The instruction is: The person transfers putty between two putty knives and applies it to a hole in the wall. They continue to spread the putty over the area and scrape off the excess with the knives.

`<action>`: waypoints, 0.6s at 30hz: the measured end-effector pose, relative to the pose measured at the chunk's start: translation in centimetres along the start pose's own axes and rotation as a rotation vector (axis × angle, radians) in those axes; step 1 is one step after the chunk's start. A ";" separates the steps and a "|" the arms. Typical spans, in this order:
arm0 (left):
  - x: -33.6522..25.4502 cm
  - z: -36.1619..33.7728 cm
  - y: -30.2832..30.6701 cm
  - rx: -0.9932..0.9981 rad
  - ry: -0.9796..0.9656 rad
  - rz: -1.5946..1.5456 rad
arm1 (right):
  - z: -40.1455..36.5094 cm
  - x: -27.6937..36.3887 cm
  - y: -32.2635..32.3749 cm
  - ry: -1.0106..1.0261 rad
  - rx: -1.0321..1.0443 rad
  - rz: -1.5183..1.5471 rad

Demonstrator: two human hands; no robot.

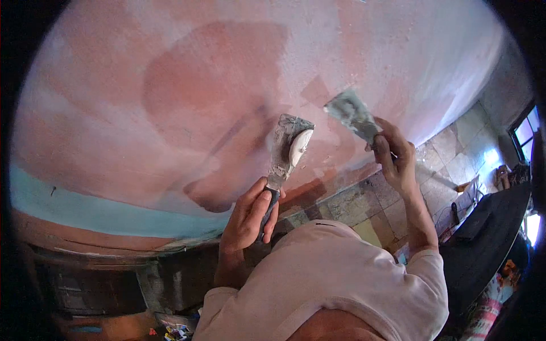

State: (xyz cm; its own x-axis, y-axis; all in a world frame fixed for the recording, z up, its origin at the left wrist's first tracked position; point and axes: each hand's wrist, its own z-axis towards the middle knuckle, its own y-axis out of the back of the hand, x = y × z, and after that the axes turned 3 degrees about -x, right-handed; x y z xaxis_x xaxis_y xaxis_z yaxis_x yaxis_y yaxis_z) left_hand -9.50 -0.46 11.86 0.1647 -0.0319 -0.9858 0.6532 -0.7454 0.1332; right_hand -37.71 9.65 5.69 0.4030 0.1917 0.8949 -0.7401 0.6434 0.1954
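Note:
In my left hand (249, 217) is a putty knife (282, 149) with a dark handle, its blade pointing up. A lump of white putty (300, 148) clings to the right side of that blade. My right hand (396, 153) grips a second, wider scraper (351, 113), tilted up to the left, its blade smeared with whitish filler. The two blades are apart, with the right one a little higher. Behind both tools is a pink wall (210, 74) with pale smeared patches and darker areas.
A light blue stripe (114, 206) runs along the wall at left. Stone-like floor tiles (392, 207) show beneath my right arm. On the right lies a large dark object (478, 244), with a window (524, 131) beyond it. Assorted small items (176, 331) sit at bottom left.

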 end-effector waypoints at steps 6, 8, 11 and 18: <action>0.6 -0.3 -0.4 -0.076 0.013 0.295 | 0.2 0.1 -0.2 0.211 0.120 -0.068; 0.0 -0.1 -0.4 -0.026 0.059 0.302 | 0.1 -0.2 -0.4 0.193 0.144 -0.060; 0.9 -0.3 -0.4 -0.050 0.041 0.286 | -0.2 -0.9 -0.6 0.205 0.165 -0.081; 1.2 0.4 -0.2 0.033 0.108 0.217 | -0.6 -1.8 -1.2 0.193 0.188 -0.117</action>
State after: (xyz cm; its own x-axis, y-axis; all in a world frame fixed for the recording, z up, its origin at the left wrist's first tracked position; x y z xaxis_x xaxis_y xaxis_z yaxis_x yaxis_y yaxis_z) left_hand -9.68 -0.60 10.58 0.3775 -0.1232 -0.9178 0.5699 -0.7503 0.3351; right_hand -37.22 9.00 3.61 0.5733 0.2731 0.7725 -0.7619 0.5244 0.3800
